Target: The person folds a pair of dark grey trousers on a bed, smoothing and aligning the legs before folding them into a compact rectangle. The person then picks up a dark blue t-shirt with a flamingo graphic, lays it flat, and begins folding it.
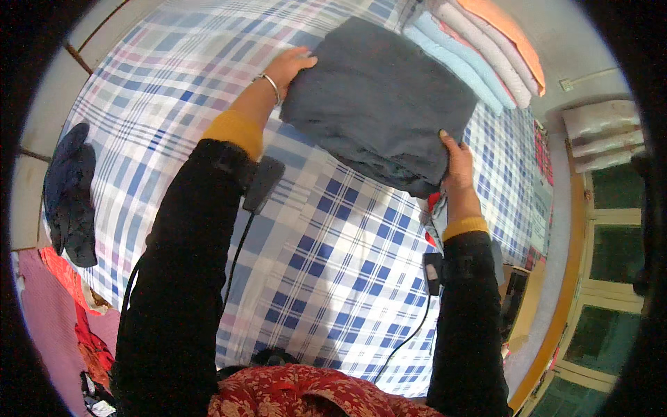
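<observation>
A dark grey folded cloth or garment (380, 104) is held up over a bed with a blue-and-white checked sheet (312, 250). My left hand (292, 65), with a metal bangle at the wrist, grips its left edge. My right hand (458, 159) grips its lower right corner, thumb on top. The fingers beneath the cloth are hidden on both sides. Something red and grey shows just below the cloth, beside my right wrist.
Folded blankets or towels (469, 57) are stacked at the top right. A dark garment (73, 198) lies at the bed's left edge. Black devices with cables (432, 273) attached to my sleeves hang near both forearms. A carton (521, 307) stands at the right.
</observation>
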The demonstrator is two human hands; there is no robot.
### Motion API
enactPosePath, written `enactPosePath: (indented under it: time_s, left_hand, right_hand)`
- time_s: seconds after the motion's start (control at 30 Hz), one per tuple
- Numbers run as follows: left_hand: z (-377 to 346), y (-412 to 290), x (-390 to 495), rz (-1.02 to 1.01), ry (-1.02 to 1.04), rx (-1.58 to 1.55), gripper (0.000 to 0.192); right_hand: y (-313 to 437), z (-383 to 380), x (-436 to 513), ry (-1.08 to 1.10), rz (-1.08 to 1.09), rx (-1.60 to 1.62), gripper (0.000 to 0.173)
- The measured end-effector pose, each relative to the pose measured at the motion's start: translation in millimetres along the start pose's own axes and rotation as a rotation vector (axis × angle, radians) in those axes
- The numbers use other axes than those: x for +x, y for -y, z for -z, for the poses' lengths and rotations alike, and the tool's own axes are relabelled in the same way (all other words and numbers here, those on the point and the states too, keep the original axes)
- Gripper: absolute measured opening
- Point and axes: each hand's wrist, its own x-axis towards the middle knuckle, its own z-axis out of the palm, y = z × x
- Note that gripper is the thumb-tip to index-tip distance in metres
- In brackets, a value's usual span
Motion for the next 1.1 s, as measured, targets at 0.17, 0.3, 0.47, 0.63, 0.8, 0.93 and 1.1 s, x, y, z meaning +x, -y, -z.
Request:
enactPosePath:
  time_s: [0.17,0.3,0.47,0.63,0.8,0.93,1.1]
  left_hand:
    - [40.8,125.0,40.3,0.075,0.010,0.772,0.053]
    - [33.0,125.8,32.8,0.387,-0.270,0.281,0.059]
    - [-5.8,99.2,28.1,0.277,-0.002,1.250,0.071]
    - [14.4,78.4,13.3,0.511,0.112,0.531,0.051]
    - [-2.8,88.4,-22.6,0.334,-0.042,1.136,0.059]
    - [-26.0,85.7,-74.1,-0.382,-0.275,1.204,0.069]
    - [-46.3,90.8,-128.6,-0.690,0.285,1.526,0.077]
  right_hand:
    - [-137.3,25.0,44.6,-0.134,-0.143,-0.148,0.057]
    - [-148.7,44.9,51.1,0.026,-0.156,0.093,0.048]
    - [-140.5,29.6,45.0,-0.163,-0.128,-0.262,0.052]
    - [-129.9,40.6,44.0,-0.055,-0.116,-0.232,0.061]
    - [-139.2,42.2,36.5,-0.174,-0.010,-0.530,0.069]
    - [-137.6,33.2,26.1,-0.319,0.147,-0.834,0.077]
    - [-133.3,16.4,-25.0,-0.265,0.767,-1.204,0.065]
